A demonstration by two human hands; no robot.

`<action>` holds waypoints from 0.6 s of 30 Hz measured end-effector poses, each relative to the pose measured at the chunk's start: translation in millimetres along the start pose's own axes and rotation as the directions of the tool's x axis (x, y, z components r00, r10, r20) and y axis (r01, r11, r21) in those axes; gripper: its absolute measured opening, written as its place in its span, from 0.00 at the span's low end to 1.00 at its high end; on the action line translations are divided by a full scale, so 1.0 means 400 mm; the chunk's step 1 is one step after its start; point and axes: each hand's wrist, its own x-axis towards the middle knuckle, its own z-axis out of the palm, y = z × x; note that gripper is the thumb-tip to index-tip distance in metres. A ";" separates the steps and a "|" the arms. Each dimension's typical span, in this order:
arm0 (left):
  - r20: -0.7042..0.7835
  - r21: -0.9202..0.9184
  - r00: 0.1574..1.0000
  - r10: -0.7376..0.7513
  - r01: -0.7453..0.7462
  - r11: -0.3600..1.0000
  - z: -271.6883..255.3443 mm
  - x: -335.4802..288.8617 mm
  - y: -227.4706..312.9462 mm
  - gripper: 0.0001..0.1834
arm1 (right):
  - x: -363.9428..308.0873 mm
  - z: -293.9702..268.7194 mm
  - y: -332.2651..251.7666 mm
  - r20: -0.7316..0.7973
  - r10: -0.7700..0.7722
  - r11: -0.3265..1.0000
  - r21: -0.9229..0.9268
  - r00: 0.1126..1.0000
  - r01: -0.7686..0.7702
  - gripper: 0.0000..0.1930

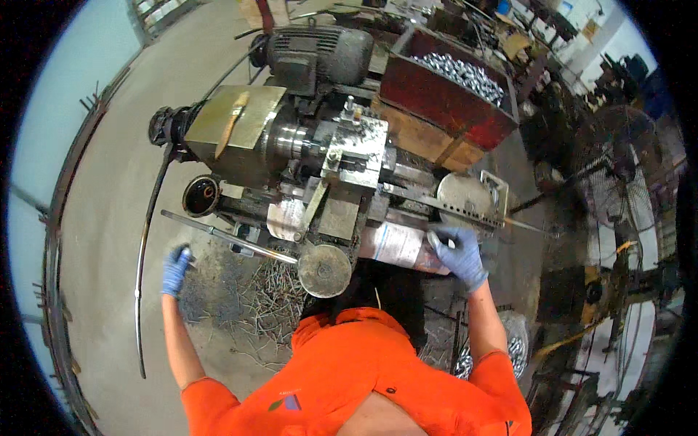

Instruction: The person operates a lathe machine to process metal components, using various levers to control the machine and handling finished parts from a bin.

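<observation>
Both of my hands wear blue-and-white work gloves. My left hand (175, 270) is out at the left, beside the lathe, closed around a small shiny metal part whose end shows at the fingertips. My right hand (462, 256) is at the right front of the lathe, with another small shiny metal part (435, 239) pinched at its fingertips. Between the hands stands the lathe, with its bright chuck (291, 141) and a steel tool block (361, 149). A long lever (233, 238) runs toward a round disc (324, 271) in front of me. The parts' exact shape is too small to tell.
A red bin (449, 91) full of shiny metal parts stands behind the lathe, near a motor (320, 54). A brush (231, 123) lies on the headstock cover. Metal shavings (273, 309) litter the floor. A container of parts (518, 352) is by my right elbow, a fan (618, 152) farther right.
</observation>
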 end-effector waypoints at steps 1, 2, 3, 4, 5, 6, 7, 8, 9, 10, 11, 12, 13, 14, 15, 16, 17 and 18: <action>-0.027 -0.065 0.999 0.044 -0.046 0.997 -0.035 -0.009 0.075 0.20 | 0.048 0.000 -0.064 -0.017 -0.069 0.998 -0.010 0.998 0.068 0.08; -0.083 -0.036 0.994 0.076 -0.079 0.996 -0.076 -0.013 0.133 0.19 | 0.092 0.006 -0.116 -0.042 -0.141 0.990 -0.014 0.989 0.140 0.09; -0.134 -0.012 0.985 0.105 -0.108 0.994 -0.116 -0.010 0.174 0.19 | 0.140 0.009 -0.170 -0.011 -0.275 0.959 -0.067 0.961 0.274 0.10; -0.202 0.078 0.968 0.150 -0.136 0.988 -0.165 -0.008 0.196 0.19 | 0.189 0.023 -0.213 0.028 -0.405 0.908 -0.107 0.914 0.405 0.12; -0.264 0.172 0.944 0.197 -0.155 0.973 -0.216 -0.007 0.195 0.18 | 0.239 0.049 -0.249 0.049 -0.464 0.864 -0.196 0.885 0.464 0.13; -0.338 0.274 0.908 0.247 -0.156 0.949 -0.275 -0.013 0.160 0.18 | 0.289 0.084 -0.279 0.075 -0.521 0.808 -0.276 0.850 0.520 0.14; -0.403 0.375 0.864 0.302 -0.145 0.916 -0.342 -0.021 0.115 0.18 | 0.342 0.132 -0.288 0.100 -0.597 0.740 -0.315 0.796 0.594 0.15; -0.455 0.470 0.815 0.358 -0.121 0.874 -0.379 -0.035 0.086 0.19 | 0.395 0.185 -0.287 0.128 -0.664 0.664 -0.352 0.737 0.659 0.16; -0.471 0.477 0.846 0.249 0.008 0.879 -0.388 -0.055 0.075 0.20 | 0.438 0.223 -0.299 0.270 -0.577 0.658 -0.407 0.771 0.634 0.21; -0.489 0.482 0.862 0.134 0.139 0.865 -0.400 -0.092 0.066 0.21 | 0.474 0.260 -0.313 0.398 -0.468 0.642 -0.460 0.789 0.613 0.26; -0.507 0.483 0.861 0.022 0.263 0.835 -0.407 -0.129 0.056 0.22 | 0.502 0.290 -0.335 0.493 -0.344 0.630 -0.510 0.799 0.586 0.27; -0.526 0.339 0.840 -0.134 0.351 0.873 -0.401 -0.161 0.031 0.25 | 0.521 0.316 -0.354 0.571 -0.211 0.609 -0.558 0.794 0.563 0.28; -0.518 0.187 0.806 -0.288 0.435 0.881 -0.378 -0.186 -0.015 0.29 | 0.536 0.345 -0.350 0.560 -0.167 0.596 -0.598 0.811 0.535 0.29; -0.477 0.038 0.769 -0.425 0.502 0.864 -0.340 -0.188 -0.062 0.32 | 0.569 0.375 -0.305 0.555 -0.192 0.584 -0.598 0.810 0.548 0.30; -0.702 0.512 0.711 0.041 0.464 0.723 -0.296 -0.211 -0.135 0.33 | 0.564 0.383 -0.317 0.554 -0.178 0.591 -0.600 0.813 0.538 0.30; -0.685 0.488 0.728 -0.030 0.489 0.723 -0.256 -0.216 -0.099 0.33 | 0.557 0.381 -0.318 0.543 -0.148 0.593 -0.620 0.827 0.513 0.29; -0.660 0.467 0.744 -0.100 0.511 0.722 -0.171 -0.242 0.005 0.33 | 0.558 0.371 -0.319 0.536 -0.090 0.595 -0.647 0.839 0.477 0.29; -0.640 0.445 0.748 -0.174 0.546 0.709 -0.114 -0.281 0.079 0.33 | 0.553 0.370 -0.325 0.554 -0.099 0.592 -0.635 0.827 0.497 0.28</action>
